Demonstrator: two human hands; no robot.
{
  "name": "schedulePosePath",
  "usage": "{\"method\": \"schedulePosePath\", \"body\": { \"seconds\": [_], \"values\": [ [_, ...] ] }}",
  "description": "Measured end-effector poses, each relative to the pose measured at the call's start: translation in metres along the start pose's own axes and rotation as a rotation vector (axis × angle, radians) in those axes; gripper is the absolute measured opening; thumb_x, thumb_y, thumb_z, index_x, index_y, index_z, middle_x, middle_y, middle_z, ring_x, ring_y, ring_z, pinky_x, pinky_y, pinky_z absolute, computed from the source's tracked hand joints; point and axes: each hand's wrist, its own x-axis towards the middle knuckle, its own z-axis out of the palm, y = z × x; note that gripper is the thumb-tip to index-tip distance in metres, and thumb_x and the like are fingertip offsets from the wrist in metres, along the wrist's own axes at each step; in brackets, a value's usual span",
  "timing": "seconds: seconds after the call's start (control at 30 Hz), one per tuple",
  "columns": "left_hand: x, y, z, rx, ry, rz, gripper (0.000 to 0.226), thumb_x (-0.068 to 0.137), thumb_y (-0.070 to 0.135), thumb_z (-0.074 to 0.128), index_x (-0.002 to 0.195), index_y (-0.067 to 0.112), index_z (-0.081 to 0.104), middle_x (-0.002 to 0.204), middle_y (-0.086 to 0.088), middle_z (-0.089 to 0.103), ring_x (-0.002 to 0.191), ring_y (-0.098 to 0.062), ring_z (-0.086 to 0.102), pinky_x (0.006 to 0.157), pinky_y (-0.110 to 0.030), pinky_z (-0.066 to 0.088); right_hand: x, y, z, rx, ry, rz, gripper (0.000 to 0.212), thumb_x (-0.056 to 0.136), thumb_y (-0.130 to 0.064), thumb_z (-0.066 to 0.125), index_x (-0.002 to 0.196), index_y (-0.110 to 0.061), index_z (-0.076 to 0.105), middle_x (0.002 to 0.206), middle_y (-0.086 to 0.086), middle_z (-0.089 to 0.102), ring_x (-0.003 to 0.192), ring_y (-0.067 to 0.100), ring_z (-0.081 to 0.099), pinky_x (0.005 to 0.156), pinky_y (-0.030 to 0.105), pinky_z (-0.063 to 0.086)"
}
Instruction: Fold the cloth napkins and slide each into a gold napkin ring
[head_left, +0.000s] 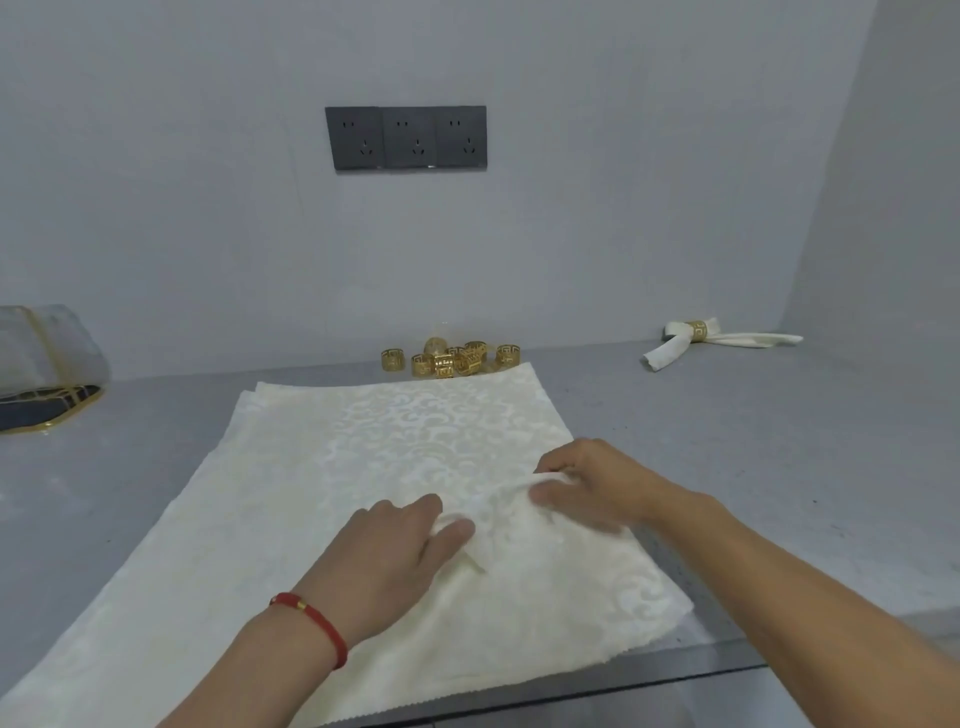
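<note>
A large cream damask napkin (332, 499) lies spread flat on the grey counter, on top of at least one more like it. Both hands pinch a raised ridge of its cloth (498, 506) near the middle right. My left hand (400, 556), with a red cord at the wrist, grips the ridge's left end. My right hand (587, 483) grips its right end. Several gold napkin rings (452, 357) sit in a cluster just beyond the napkin's far edge. One finished napkin (717, 340) in a gold ring lies at the far right.
A dark tray with gold trim (49, 405) under a clear cover sits at the far left. A wall with a black socket panel (407, 137) backs the counter. The counter's front edge (727, 670) runs close under my arms.
</note>
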Motion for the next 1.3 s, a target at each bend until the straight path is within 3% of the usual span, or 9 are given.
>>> {"method": "schedulePosePath", "body": {
  "seconds": [0.13, 0.23, 0.57, 0.67, 0.73, 0.93, 1.07, 1.17, 1.3],
  "values": [
    [-0.006, 0.005, 0.006, 0.219, -0.023, 0.026, 0.016, 0.099, 0.021, 0.046, 0.105, 0.025, 0.031, 0.076, 0.002, 0.037, 0.072, -0.022, 0.041, 0.057, -0.031, 0.030, -0.008, -0.011, -0.012, -0.035, 0.090, -0.085, 0.034, 0.102, -0.038, 0.060, 0.068, -0.037, 0.054, 0.062, -0.020, 0.058, 0.061, 0.006, 0.054, 0.060, 0.026, 0.040],
    [-0.007, 0.009, 0.009, 0.225, -0.003, 0.056, 0.036, 0.087, -0.003, 0.037, 0.111, 0.022, 0.032, 0.076, 0.001, 0.033, 0.072, -0.024, 0.038, 0.052, -0.031, 0.024, -0.031, -0.013, -0.022, -0.078, 0.057, -0.094, 0.049, 0.101, -0.045, 0.058, 0.060, -0.024, 0.041, 0.053, -0.011, 0.042, 0.051, 0.010, 0.037, 0.054, 0.028, 0.029],
    [-0.032, -0.031, -0.024, -0.391, -0.065, -0.060, 0.016, 0.082, 0.021, 0.074, 0.076, 0.026, 0.059, 0.078, 0.012, 0.063, 0.072, -0.007, 0.058, 0.063, -0.019, 0.041, -0.089, -0.062, -0.021, 0.366, -0.125, -0.047, 0.051, 0.097, -0.047, 0.065, 0.064, -0.017, 0.041, 0.064, -0.002, 0.034, 0.057, 0.011, 0.033, 0.055, 0.024, 0.026],
    [-0.044, -0.050, -0.041, -0.515, -0.172, -0.112, 0.012, 0.079, 0.015, 0.076, 0.081, 0.021, 0.066, 0.079, 0.011, 0.067, 0.075, -0.005, 0.060, 0.070, -0.020, 0.045, -0.088, -0.079, -0.023, 0.365, -0.284, -0.006, 0.021, 0.087, -0.046, 0.078, 0.092, -0.027, 0.070, 0.083, -0.005, 0.068, 0.074, 0.010, 0.060, 0.071, 0.027, 0.046],
    [-0.048, -0.064, -0.048, -0.617, -0.179, -0.185, 0.007, 0.083, 0.010, 0.073, 0.085, 0.015, 0.070, 0.087, 0.000, 0.072, 0.079, -0.011, 0.067, 0.071, -0.025, 0.052, -0.085, -0.080, -0.028, 0.355, -0.331, 0.020, 0.035, 0.082, -0.038, 0.085, 0.112, -0.034, 0.068, 0.091, -0.007, 0.071, 0.084, 0.008, 0.062, 0.082, 0.029, 0.047],
    [-0.039, -0.093, -0.048, -0.958, -0.230, -0.300, 0.015, 0.097, 0.023, 0.064, 0.091, 0.014, 0.075, 0.094, -0.005, 0.077, 0.084, -0.018, 0.074, 0.072, -0.028, 0.057, -0.064, -0.065, -0.021, 0.402, -0.090, 0.045, 0.020, 0.093, -0.017, 0.074, 0.108, -0.031, 0.073, 0.103, 0.000, 0.077, 0.093, 0.020, 0.072, 0.087, 0.034, 0.055],
    [-0.002, -0.113, -0.046, -0.792, -0.073, -0.274, 0.020, 0.097, 0.021, 0.061, 0.080, 0.010, 0.065, 0.075, 0.013, 0.063, 0.072, -0.008, 0.060, 0.067, -0.017, 0.043, -0.019, -0.063, -0.019, 0.487, 0.003, 0.152, 0.031, 0.103, -0.022, 0.059, 0.074, -0.011, 0.065, 0.074, 0.001, 0.068, 0.064, 0.016, 0.063, 0.058, 0.026, 0.046],
    [0.039, -0.127, -0.038, -0.699, 0.136, -0.317, 0.038, 0.092, 0.019, 0.058, 0.060, 0.019, 0.039, 0.059, 0.007, 0.048, 0.053, -0.015, 0.042, 0.051, -0.021, 0.033, 0.024, -0.059, -0.014, 0.464, 0.024, 0.344, 0.043, 0.102, -0.033, 0.051, 0.063, -0.018, 0.047, 0.059, -0.001, 0.048, 0.050, 0.012, 0.047, 0.059, 0.027, 0.037],
    [0.103, -0.142, -0.026, -0.374, 0.262, -0.457, 0.044, 0.095, 0.048, 0.041, 0.062, 0.019, 0.042, 0.067, 0.000, 0.056, 0.058, -0.021, 0.052, 0.057, -0.027, 0.038, 0.094, -0.039, -0.007, 0.135, 0.052, 0.453, 0.055, 0.103, -0.056, 0.042, 0.067, -0.015, 0.052, 0.058, -0.003, 0.058, 0.060, 0.016, 0.059, 0.067, 0.029, 0.043]
  ]
}}
